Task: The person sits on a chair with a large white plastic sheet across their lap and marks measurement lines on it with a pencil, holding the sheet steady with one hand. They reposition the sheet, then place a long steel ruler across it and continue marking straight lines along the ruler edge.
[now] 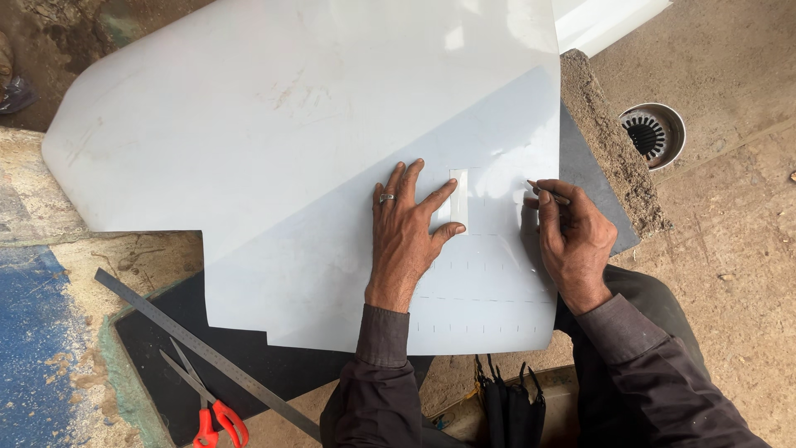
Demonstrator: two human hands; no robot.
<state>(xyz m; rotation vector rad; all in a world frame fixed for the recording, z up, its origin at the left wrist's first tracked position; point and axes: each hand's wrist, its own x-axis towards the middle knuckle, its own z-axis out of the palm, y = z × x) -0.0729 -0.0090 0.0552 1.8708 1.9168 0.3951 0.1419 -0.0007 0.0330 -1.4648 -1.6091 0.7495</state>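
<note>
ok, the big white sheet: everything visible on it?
The white sheet is large, thin and smooth, likely plastic or card, lying flat over a dark board. Its near left corner is notched. Faint dashed marks line its lower right. The left hand presses a small white strip onto it; the right hand rests at its right edge.

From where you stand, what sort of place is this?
Probably a rough outdoor work spot: bare concrete floor with a round drain, a white sheet being marked, a steel ruler and red-handled scissors.

My one camera sits on my head and looks steeply down, close over my left hand (406, 228) and right hand (572, 241) at mid-frame on the white sheet (290, 141)
</note>
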